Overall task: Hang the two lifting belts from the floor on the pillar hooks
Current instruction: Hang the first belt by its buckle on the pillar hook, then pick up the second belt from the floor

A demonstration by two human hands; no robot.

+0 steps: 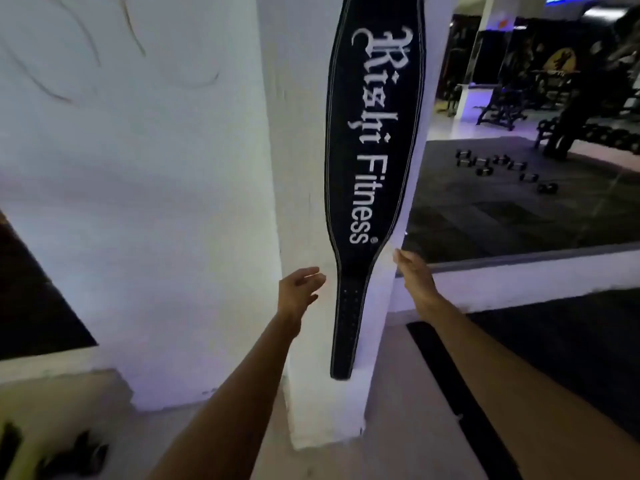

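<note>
Hanging belt (372, 150) at twelve o'clock; my left hand (299, 289) and right hand (414, 275) flank it, fingers spread, empty; a nudge might unhook it.

Black belt (372, 133) of matt leather-like stuff, pale stitching along the edges, white printed lettering, punched holes in the narrow strap; pillar (301, 168) of white painted plaster, smooth, chipped at the base; floor (519, 202) of dark rubbery matting.
</note>
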